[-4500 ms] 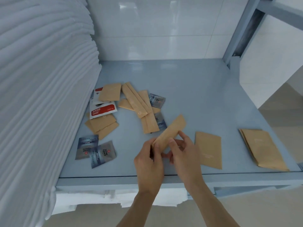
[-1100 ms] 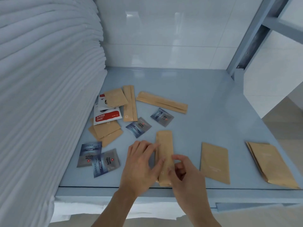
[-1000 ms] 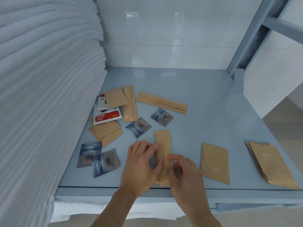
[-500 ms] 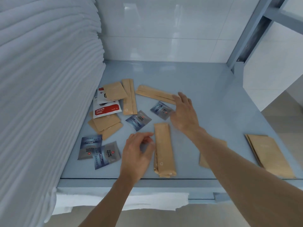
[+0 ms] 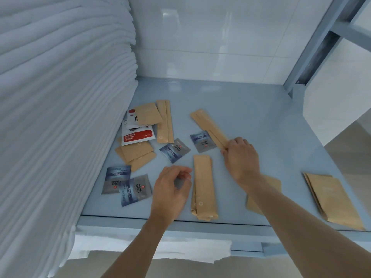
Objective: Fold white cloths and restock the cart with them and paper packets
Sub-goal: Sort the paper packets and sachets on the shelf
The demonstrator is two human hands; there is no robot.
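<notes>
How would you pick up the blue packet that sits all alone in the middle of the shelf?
Pinch the blue packet by its right-hand corner, coming from the front. It lies flat and turned like a diamond, so its corners stick out. That corner has bare shelf around it, and the idle left hand hovers just in front. Too flat to scoop, so probably lift the corner first.

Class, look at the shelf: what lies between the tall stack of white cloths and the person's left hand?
In the head view, two grey-blue sachets lie overlapping on the shelf between the cloth stack and the left hand.
</notes>
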